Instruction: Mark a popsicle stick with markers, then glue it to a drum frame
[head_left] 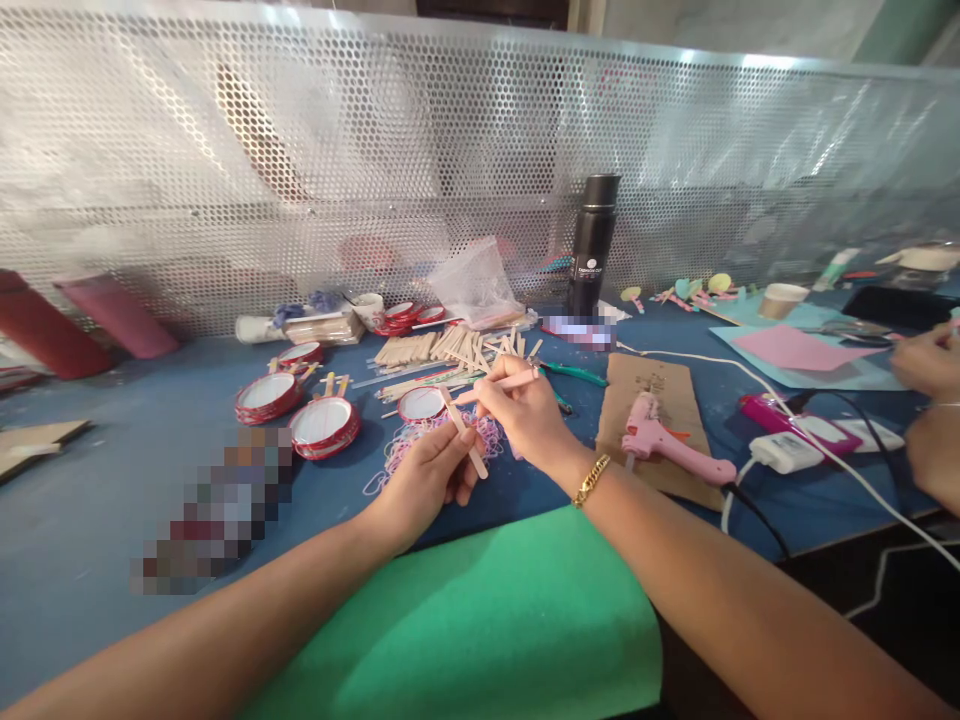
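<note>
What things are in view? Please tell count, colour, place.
wooden sticks: many, pale, centre
bands: many, pink and purple, centre
tumblers: two, red and pink, far left
round discs: several, white and red, mostly left
bottle: one, black, before the mesh screen
plastic bag: one, clear, behind sticks
glue gun: one, pink, on brown cardboard
cloth: one, green, nearest
paper cup: one, pale, right
paper sheet: one, pink, right
another person: one, right edge
left hand: one, centre, holding pale stick
right hand: one, centre, holding pinkish stick

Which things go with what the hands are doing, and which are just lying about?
Probably in use:
wooden stick in left hand
pale stick in right hand
stick pile
pastel bands

Seemingly just lying about:
black bottle
red bottle
pink paper
</note>
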